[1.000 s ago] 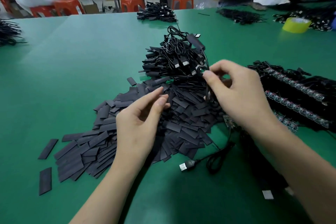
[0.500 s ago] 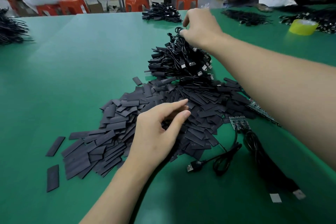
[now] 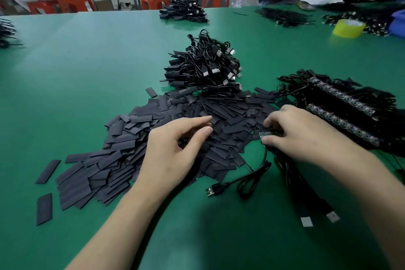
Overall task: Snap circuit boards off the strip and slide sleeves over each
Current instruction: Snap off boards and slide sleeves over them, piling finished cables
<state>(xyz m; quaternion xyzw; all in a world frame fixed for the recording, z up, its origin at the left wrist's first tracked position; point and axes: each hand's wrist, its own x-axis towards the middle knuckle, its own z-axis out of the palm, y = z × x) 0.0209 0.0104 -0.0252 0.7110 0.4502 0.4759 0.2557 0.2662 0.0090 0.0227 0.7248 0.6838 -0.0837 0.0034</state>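
Note:
A wide heap of flat black sleeves [image 3: 131,138] covers the green table [image 3: 87,61] in front of me. My left hand [image 3: 173,151] hovers over the heap with thumb and forefinger reaching forward and nothing held. My right hand [image 3: 293,131] is curled over a small circuit board strip [image 3: 266,135] at the heap's right edge, fingers and thumb pinching it. Black USB cables [image 3: 252,180] trail from the strip toward me. A pile of sleeved cable assemblies [image 3: 208,68] rises behind the heap.
More board strips with cables [image 3: 341,107] lie stacked at the right. Other cable piles [image 3: 186,14] sit at the far edge, beside a yellow tape roll [image 3: 348,28]. Other people work at the far right. Red stools stand beyond the table.
My right hand has come back from the pile of sleeved cables, where it let one go, and now grips the board strip near me. My left hand stayed over the sleeves.

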